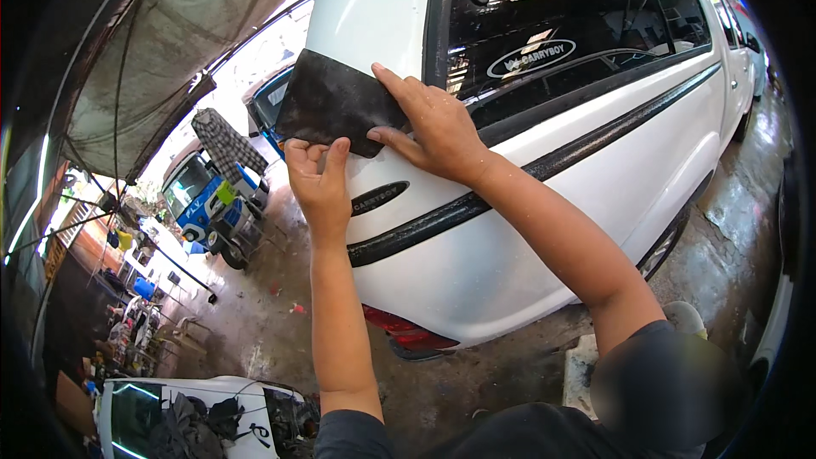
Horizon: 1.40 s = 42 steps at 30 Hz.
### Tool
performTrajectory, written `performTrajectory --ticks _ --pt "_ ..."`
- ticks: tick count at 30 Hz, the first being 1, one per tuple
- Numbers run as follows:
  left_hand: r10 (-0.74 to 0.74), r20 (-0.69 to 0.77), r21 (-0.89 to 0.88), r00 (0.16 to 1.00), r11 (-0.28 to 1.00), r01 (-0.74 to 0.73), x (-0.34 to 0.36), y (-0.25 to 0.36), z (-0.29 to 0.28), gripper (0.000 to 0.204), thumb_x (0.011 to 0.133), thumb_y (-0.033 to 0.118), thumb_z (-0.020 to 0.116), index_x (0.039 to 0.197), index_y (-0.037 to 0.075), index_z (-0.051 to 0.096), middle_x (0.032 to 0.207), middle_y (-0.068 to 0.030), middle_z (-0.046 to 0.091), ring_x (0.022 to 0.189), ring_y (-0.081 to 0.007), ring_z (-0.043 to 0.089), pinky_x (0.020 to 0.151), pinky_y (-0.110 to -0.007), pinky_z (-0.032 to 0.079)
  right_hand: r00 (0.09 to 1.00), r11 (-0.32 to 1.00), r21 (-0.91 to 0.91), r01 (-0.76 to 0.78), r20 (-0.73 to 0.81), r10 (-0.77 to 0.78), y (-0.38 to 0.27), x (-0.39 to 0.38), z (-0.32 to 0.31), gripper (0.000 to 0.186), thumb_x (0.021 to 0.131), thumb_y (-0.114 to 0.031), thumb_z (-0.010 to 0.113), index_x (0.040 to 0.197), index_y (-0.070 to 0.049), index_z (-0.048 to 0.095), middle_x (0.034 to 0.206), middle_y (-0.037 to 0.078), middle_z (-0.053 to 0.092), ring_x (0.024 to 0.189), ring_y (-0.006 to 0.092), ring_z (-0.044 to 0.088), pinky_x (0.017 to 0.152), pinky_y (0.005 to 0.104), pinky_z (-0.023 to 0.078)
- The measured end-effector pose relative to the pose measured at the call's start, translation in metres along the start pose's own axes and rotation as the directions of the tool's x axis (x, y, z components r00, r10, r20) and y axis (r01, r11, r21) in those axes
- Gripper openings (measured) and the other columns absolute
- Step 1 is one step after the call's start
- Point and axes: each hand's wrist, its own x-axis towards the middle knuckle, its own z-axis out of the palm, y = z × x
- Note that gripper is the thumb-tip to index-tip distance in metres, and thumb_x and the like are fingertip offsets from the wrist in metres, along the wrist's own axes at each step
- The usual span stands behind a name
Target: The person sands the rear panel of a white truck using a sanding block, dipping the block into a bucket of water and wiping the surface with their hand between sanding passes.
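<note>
Both my hands hold a black rectangular sheet [336, 102] that looks like sandpaper, with dull smudges on its face. It is spread against the rear corner of a white vehicle [484, 280]. My left hand [320, 183] is closed at the sheet's lower edge, thumb up and fingers curled. My right hand [446, 132] grips the right edge, index finger near the upper corner and thumb at the lower one. Small pale specks dot the right hand. Below the sheet are a dark oval badge [380, 197] and a black trim strip [425, 225].
A dark side window [578, 25] lies right of my hands, and a red tail light [408, 327] sits low on the vehicle. A blue-and-white vehicle [200, 204] stands farther left. At lower left is a white car [204, 408] with dark cloth on it.
</note>
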Motion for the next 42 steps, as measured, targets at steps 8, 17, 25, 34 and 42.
performTrajectory --ticks 8,17,25,34,42 --pt "-0.066 -0.005 -0.008 0.998 0.998 0.066 -0.008 -0.001 -0.003 0.031 0.097 0.005 0.073 0.119 0.001 0.051 0.11 -0.0072 0.065 0.099 -0.0121 0.062 0.091 -0.026 0.049 0.998 0.998 -0.02 0.063 0.015 -0.063 0.0 0.0 -0.003 0.08 0.087 -0.031 0.079 0.153 -0.005 0.042 0.095 0.012 0.06 0.077 0.0295 0.06 0.072 0.039 0.05" --pt "-0.009 -0.02 0.067 1.0 0.998 0.011 -0.01 0.004 0.005 0.028 0.097 0.002 0.071 0.115 0.002 0.049 0.104 -0.0063 0.064 0.095 -0.0106 0.06 0.087 -0.024 0.048 0.999 0.999 0.01 0.039 0.027 -0.04 0.0 -0.005 -0.004 0.084 0.085 -0.029 0.082 0.155 -0.005 0.041 0.1 0.014 0.062 0.083 0.0324 0.06 0.077 0.0412 0.05" --pt "0.002 -0.025 0.091 1.0 0.996 0.0 -0.005 0.002 0.003 0.025 0.098 0.004 0.071 0.11 0.003 0.049 0.097 -0.0058 0.064 0.089 -0.0099 0.06 0.085 -0.023 0.047 1.0 1.0 0.014 0.009 0.017 -0.009 -0.001 -0.005 -0.001 0.082 0.089 -0.029 0.079 0.155 -0.004 0.038 0.098 0.013 0.06 0.082 0.0305 0.058 0.077 0.0396 0.049" --pt "-0.073 -0.031 0.139 0.997 0.987 0.076 0.0 0.008 0.006 0.026 0.098 0.007 0.071 0.109 0.002 0.048 0.093 -0.0033 0.06 0.088 -0.0097 0.058 0.085 -0.022 0.046 1.0 0.999 0.053 -0.008 -0.011 0.008 0.0 -0.006 0.0 0.081 0.089 -0.028 0.079 0.155 -0.005 0.038 0.098 0.014 0.06 0.081 0.0315 0.057 0.077 0.0401 0.049" --pt "-0.053 -0.041 0.114 0.998 0.992 0.057 -0.005 0.004 0.005 0.025 0.098 0.005 0.07 0.111 0.002 0.049 0.097 -0.0041 0.061 0.09 -0.0104 0.06 0.086 -0.023 0.047 1.0 0.997 0.07 -0.012 0.017 0.011 -0.001 -0.005 -0.001 0.082 0.089 -0.028 0.078 0.156 -0.006 0.038 0.1 0.015 0.059 0.084 0.0329 0.057 0.077 0.0412 0.049"
